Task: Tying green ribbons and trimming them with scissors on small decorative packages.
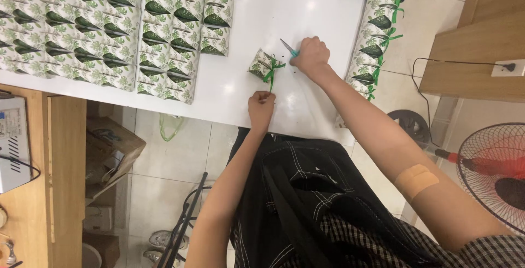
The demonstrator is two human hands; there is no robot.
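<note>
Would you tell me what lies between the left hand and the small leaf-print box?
In the head view, a green ribbon tail runs from the left hand up to the leaf-print box; otherwise bare white table.

Glossy white table [284, 6], leaf-printed paper box [261, 65], satin green ribbon [270, 74], blue-handled metal scissors [289, 48].

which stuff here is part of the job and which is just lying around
In use: box, green ribbon, scissors, left hand, right hand.
Lying about: rows of boxes, tied boxes, fan, cardboard box.
</note>
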